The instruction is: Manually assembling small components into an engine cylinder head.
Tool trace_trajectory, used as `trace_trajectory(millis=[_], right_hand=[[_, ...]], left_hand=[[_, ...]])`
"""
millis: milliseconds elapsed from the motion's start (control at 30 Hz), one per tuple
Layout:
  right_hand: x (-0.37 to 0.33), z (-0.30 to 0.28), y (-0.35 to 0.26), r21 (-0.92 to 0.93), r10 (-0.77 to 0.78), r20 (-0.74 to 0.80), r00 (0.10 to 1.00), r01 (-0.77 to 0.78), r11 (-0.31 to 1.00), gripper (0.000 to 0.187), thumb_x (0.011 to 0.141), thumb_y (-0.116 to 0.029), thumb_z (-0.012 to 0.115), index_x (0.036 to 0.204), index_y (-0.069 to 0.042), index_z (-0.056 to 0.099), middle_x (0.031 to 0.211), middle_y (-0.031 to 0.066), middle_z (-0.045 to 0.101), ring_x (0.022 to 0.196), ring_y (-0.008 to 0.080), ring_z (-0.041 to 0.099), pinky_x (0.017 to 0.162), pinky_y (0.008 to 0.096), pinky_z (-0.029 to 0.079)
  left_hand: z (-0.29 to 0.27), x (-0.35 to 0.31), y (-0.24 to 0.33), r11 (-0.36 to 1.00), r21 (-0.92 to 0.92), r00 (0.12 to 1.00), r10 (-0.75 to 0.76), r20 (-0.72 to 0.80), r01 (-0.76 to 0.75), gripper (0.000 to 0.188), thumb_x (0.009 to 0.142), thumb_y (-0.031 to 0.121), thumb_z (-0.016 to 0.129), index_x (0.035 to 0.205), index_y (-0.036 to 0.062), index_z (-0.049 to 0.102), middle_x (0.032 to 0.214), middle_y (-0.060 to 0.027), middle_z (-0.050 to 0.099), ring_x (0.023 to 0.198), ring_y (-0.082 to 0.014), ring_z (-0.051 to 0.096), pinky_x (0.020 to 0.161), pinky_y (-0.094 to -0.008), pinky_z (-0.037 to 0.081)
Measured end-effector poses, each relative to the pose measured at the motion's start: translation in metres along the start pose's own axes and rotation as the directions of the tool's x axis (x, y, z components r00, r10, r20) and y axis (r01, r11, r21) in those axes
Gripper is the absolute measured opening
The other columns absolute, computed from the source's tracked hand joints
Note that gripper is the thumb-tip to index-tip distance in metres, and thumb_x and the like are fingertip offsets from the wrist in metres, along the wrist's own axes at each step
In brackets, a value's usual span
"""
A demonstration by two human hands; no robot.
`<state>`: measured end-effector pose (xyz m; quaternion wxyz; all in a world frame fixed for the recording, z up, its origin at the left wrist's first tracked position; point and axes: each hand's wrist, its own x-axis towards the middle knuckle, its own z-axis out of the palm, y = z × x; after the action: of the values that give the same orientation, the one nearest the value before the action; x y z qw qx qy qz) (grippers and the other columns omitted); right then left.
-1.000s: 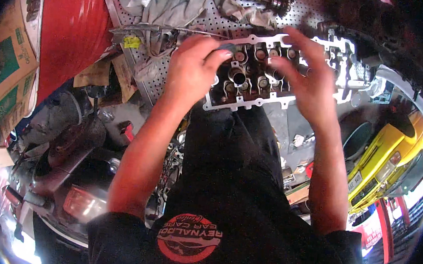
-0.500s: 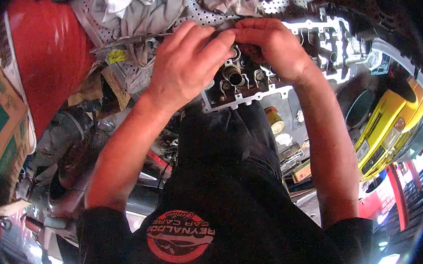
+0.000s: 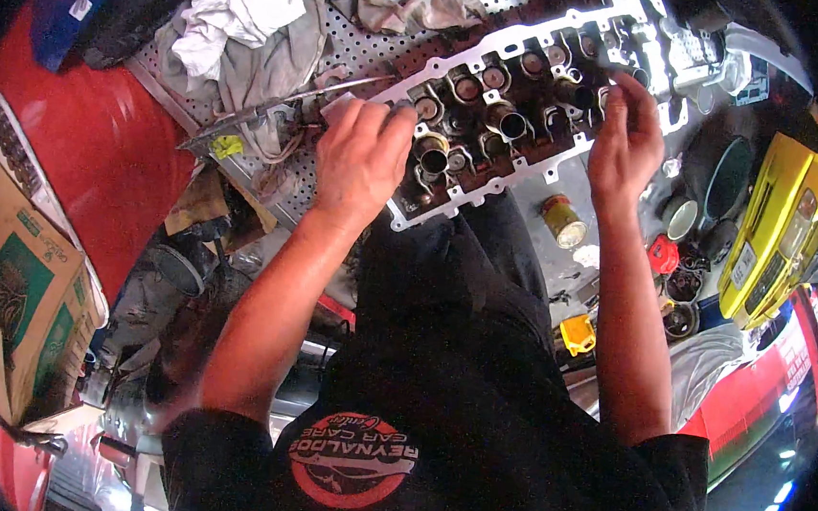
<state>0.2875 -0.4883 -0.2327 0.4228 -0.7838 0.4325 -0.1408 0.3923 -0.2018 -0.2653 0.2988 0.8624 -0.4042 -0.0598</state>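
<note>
A metal engine cylinder head point(image 3: 528, 92) with several round bores lies on a perforated metal workbench point(image 3: 358, 45). My left hand point(image 3: 364, 156) rests on its near left end, fingers curled over the edge beside a dark cylindrical part point(image 3: 433, 157). My right hand point(image 3: 624, 143) hovers over the right part of the head, fingertips pinched at one bore. Whether a small piece sits between those fingers cannot be made out.
Grey and white rags point(image 3: 245, 22) lie heaped on the bench at the back left. A cardboard box point(image 3: 9, 272) sits far left by a red surface point(image 3: 100, 154). A small can point(image 3: 565, 222), cups and a yellow container point(image 3: 776, 227) lie to the right, below the bench.
My hands, close together over the left of the head before, have separated. The right hand moved to the right part of the head; the left stays at the near left end.
</note>
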Motion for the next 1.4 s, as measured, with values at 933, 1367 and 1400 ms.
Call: trace_trajectory(millis=[933, 1367, 1400], right_hand=[[0.006, 0.02, 0.042, -0.466, -0.406, 0.089, 0.91, 0.398, 0.79, 0.031, 0.086, -0.009, 0.062, 0.114, -0.018, 0.072, 0.107, 0.0066, 0.068, 0.099, 0.0331, 0.063, 0.086, 0.0445, 0.05], [0.012, 0.019, 0.047, -0.454, -0.443, 0.086, 0.892, 0.431, 0.78, 0.028, 0.087, -0.012, 0.063, 0.112, -0.018, 0.072, 0.104, 0.0066, 0.068, 0.096, 0.033, 0.064, 0.084, 0.044, 0.05], [0.012, 0.019, 0.048, -0.45, -0.445, 0.089, 0.891, 0.434, 0.781, 0.028, 0.087, -0.012, 0.063, 0.112, -0.018, 0.072, 0.104, 0.0066, 0.068, 0.096, 0.033, 0.064, 0.084, 0.044, 0.05]], left_hand=[[-0.053, -0.002, 0.016, 0.614, -0.385, 0.707, -0.687, 0.17, 0.689, 0.018, 0.098, 0.008, 0.067, 0.113, 0.0012, 0.072, 0.1, -0.0147, 0.074, 0.089, -0.0227, 0.072, 0.08, -0.0364, 0.056], [0.004, 0.008, 0.026, 0.952, -0.061, 0.953, -0.297, 0.058, 0.3, 0.02, 0.088, 0.01, 0.078, 0.106, 0.006, 0.074, 0.099, -0.0123, 0.069, 0.092, -0.0332, 0.065, 0.081, -0.044, 0.054], [0.003, 0.006, 0.027, 0.945, -0.062, 0.944, -0.314, 0.103, 0.322, 0.017, 0.091, 0.011, 0.076, 0.107, 0.0059, 0.074, 0.1, -0.0126, 0.069, 0.093, -0.0345, 0.065, 0.083, -0.0449, 0.053]])
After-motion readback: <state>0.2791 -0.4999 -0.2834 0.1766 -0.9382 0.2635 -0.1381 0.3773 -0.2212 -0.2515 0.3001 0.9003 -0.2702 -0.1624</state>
